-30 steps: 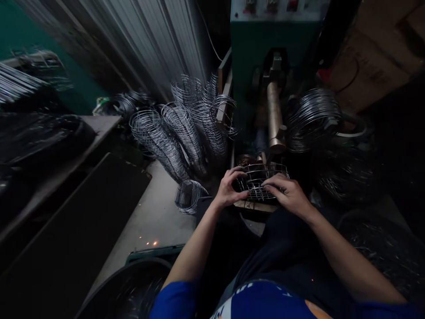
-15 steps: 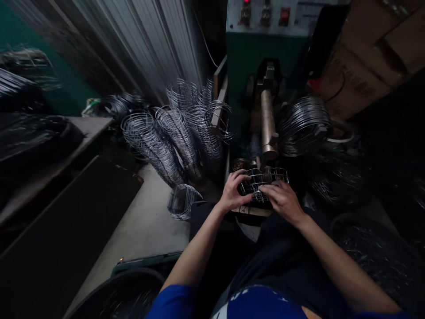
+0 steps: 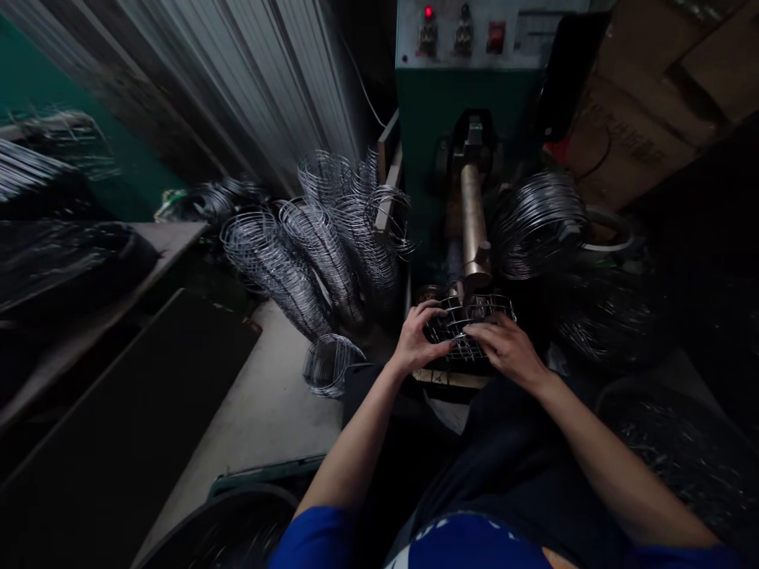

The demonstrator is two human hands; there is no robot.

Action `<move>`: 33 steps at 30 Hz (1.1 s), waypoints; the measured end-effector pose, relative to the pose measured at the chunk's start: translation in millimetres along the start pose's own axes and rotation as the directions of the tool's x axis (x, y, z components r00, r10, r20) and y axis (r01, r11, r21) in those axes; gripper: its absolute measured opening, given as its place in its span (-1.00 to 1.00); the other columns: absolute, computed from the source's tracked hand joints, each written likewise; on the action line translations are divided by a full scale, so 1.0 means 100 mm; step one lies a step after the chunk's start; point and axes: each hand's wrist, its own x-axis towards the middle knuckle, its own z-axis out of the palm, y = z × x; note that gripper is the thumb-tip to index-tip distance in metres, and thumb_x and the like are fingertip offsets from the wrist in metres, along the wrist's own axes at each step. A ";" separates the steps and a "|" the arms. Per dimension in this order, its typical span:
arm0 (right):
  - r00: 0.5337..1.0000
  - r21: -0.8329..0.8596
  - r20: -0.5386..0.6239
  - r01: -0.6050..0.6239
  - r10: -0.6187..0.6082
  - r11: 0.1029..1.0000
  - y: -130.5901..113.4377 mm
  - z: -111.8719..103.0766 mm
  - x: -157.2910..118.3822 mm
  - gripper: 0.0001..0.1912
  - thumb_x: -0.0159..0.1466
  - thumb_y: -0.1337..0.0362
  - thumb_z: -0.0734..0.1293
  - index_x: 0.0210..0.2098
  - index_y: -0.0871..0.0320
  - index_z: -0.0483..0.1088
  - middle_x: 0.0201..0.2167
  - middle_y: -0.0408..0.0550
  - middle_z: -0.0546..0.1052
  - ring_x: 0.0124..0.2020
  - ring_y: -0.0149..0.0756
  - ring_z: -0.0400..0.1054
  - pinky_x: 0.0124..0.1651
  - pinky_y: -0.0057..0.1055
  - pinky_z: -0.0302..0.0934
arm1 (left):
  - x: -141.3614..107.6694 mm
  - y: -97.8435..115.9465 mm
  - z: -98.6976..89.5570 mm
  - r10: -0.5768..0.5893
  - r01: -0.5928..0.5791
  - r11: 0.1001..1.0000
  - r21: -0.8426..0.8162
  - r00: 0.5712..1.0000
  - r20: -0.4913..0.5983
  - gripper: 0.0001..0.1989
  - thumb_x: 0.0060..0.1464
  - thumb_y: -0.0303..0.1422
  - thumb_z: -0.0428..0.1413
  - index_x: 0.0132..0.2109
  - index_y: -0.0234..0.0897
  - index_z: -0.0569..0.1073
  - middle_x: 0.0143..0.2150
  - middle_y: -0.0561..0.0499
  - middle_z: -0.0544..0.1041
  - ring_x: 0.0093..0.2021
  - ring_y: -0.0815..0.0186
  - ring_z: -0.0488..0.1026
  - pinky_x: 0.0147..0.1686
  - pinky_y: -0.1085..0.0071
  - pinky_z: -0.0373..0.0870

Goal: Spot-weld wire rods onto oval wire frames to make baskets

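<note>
- Compared with a second ago, I see the left hand [image 3: 415,340], right hand [image 3: 507,344] and one wire frame [image 3: 467,348] shifted rightward against the machine's single metal rod [image 3: 473,207].
- Two hands, well apart from each other: the left grips the frame's left side between thumb and fingers; the right clamps its right part.
- That one frame sits just below center of my view, under the rod's lower end.
- One lit red light [image 3: 428,12], top center.
- At least four wire bundles [image 3: 317,253], left of center; one wire cylinder [image 3: 329,365] below them.
- One wire coil [image 3: 542,225], right of the rod.
</note>
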 end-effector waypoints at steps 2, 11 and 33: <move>1.000 0.013 0.000 -0.014 0.014 1.000 -0.02 -0.01 0.00 -0.66 0.41 0.43 0.27 0.08 0.03 0.53 -0.06 -0.06 0.64 -0.03 -0.12 0.42 0.03 -0.15 0.39 | 0.00 0.02 0.00 0.006 -0.005 1.000 0.006 1.000 -0.014 -0.48 -0.17 -0.29 0.46 -0.01 -0.20 0.54 0.16 -0.16 0.51 0.19 0.03 0.45 0.18 0.04 0.41; 0.957 0.041 -0.179 -0.223 0.227 0.974 0.01 0.15 0.21 -0.84 0.44 0.27 0.28 -0.04 0.09 0.47 -0.07 0.08 0.50 -0.03 -0.09 0.45 0.09 -0.10 0.39 | 0.24 -0.03 -0.05 0.034 -0.033 0.999 0.037 0.999 -0.031 -0.52 -0.16 -0.30 0.46 -0.06 -0.23 0.53 0.12 -0.16 0.54 0.15 0.05 0.48 0.16 0.08 0.41; 0.123 -0.274 -0.006 -0.955 0.992 0.116 0.92 -0.21 -3.76 -0.87 -0.16 0.06 0.23 -0.64 -0.09 0.32 -0.60 0.09 0.51 -0.35 0.28 0.56 -0.25 0.12 0.46 | 0.12 -0.48 0.04 -0.147 0.139 0.958 -0.250 0.989 -0.017 0.07 -0.18 -0.05 0.46 0.39 -0.15 0.13 0.40 -0.29 0.28 0.37 -0.03 0.31 0.26 0.01 0.36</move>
